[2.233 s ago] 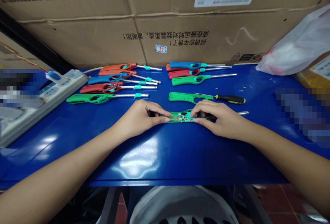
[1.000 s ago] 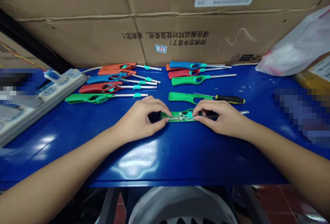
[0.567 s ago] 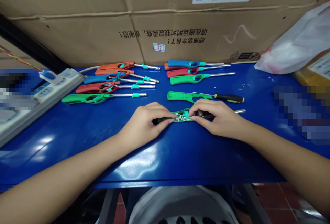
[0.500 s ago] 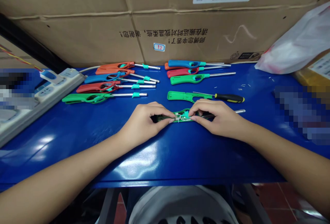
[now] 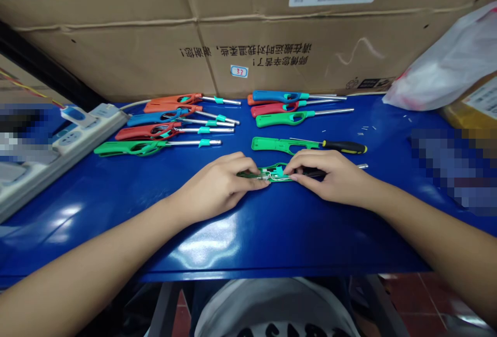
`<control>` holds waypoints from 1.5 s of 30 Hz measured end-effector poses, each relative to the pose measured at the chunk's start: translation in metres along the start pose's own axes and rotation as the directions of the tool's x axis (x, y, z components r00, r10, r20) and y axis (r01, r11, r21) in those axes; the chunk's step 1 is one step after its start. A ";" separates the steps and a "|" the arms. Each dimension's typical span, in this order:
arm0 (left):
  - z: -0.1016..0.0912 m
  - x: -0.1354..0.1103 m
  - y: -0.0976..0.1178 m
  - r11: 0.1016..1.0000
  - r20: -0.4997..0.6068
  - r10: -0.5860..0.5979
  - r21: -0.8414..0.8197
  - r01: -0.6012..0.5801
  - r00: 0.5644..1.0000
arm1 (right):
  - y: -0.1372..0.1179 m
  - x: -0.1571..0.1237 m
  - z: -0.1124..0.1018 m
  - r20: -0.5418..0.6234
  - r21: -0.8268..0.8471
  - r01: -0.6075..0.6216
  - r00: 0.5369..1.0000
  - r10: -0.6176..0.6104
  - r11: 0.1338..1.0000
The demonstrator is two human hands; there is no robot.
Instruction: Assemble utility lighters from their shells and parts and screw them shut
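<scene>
Glossy blue tabletop (image 5: 303,233) beneath the fingers (image 5: 310,158), with reflected light (image 5: 209,241) on their near side; printed cardboard carton (image 5: 147,60) beyond them; red floor tiles (image 5: 413,295) below.

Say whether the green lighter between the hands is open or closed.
Open: the green lighter shows white wires and a teal part inside, between left hand and right hand; a green casing half lies beyond.

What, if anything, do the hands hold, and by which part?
An opened green lighter: left hand at its handle, right hand around its middle.
</scene>
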State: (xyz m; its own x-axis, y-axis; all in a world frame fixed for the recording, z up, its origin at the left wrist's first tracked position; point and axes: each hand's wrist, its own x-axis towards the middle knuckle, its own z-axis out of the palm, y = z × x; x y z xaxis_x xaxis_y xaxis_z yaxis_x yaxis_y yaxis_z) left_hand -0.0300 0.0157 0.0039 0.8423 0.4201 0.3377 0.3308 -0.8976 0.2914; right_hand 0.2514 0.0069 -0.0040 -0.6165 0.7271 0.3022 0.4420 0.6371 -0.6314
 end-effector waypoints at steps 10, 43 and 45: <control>0.002 0.000 -0.002 1.000 -0.063 0.027 0.003 -0.027 0.998 | 0.003 -0.001 -0.008 0.021 -0.083 0.056 0.998 -0.055 0.995; 0.011 -0.001 0.003 0.992 -0.004 0.019 0.127 -0.019 1.000 | -0.003 -0.006 -0.008 0.083 -0.170 0.175 0.983 -0.163 0.970; 0.011 -0.002 0.003 0.992 0.000 0.018 0.123 -0.018 1.000 | -0.004 -0.006 -0.007 0.074 -0.148 0.142 0.988 -0.132 0.979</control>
State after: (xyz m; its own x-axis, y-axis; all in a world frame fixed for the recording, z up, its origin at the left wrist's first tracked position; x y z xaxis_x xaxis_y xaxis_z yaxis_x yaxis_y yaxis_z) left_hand -0.0257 0.0106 -0.0051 0.8484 0.4035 0.3428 0.3651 -0.9147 0.1730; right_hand 0.2577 0.0020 0.0015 -0.7160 0.6155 0.3294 0.4412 0.7646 -0.4698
